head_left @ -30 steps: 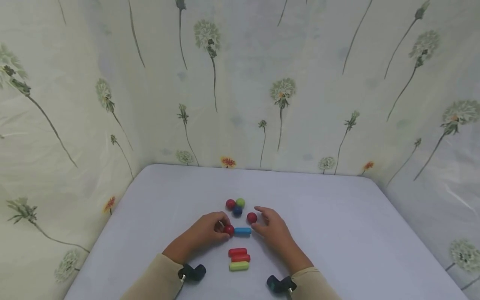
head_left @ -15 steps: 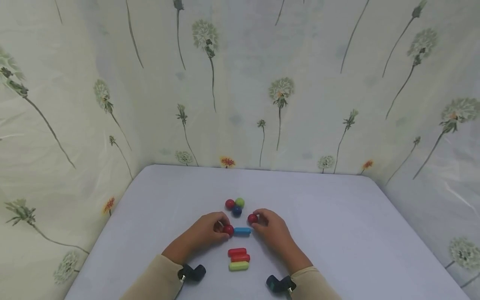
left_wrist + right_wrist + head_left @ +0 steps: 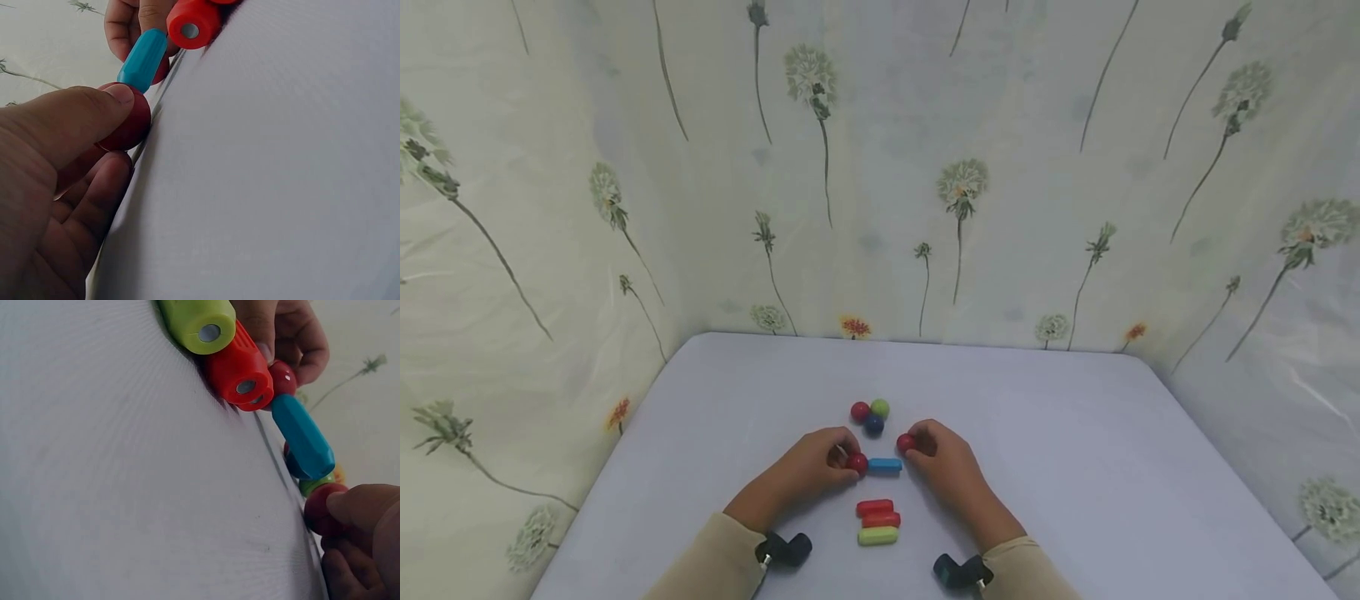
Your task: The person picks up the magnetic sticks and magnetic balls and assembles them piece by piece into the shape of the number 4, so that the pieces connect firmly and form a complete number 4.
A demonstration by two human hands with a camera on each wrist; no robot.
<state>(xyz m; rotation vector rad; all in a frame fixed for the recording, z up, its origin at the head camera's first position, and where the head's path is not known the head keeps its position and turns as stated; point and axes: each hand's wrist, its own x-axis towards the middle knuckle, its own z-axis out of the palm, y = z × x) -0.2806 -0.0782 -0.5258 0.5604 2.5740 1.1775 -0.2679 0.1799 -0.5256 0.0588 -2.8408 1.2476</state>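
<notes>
My left hand [image 3: 815, 457] pinches a red ball [image 3: 132, 125] between thumb and fingers. A blue rod [image 3: 884, 466] extends rightward from that ball, one end touching it. On the right, my right hand [image 3: 949, 462] pinches a second red ball [image 3: 322, 509] with thumb and fingers. In the head view this second ball [image 3: 906, 443] sits just beyond the rod's free end; the right wrist view shows a small space between them.
Behind the hands, a red ball [image 3: 860, 411], a green ball [image 3: 880, 408] and a dark blue ball [image 3: 874, 425] sit clustered. Nearer lie two red rods [image 3: 876, 507] and a yellow-green rod [image 3: 877, 536] with metal ends, on a white table [image 3: 1037, 467].
My right hand has closed its fingers on the second red ball and drawn it slightly nearer to me. The left hand, its ball and the blue rod keep their places.
</notes>
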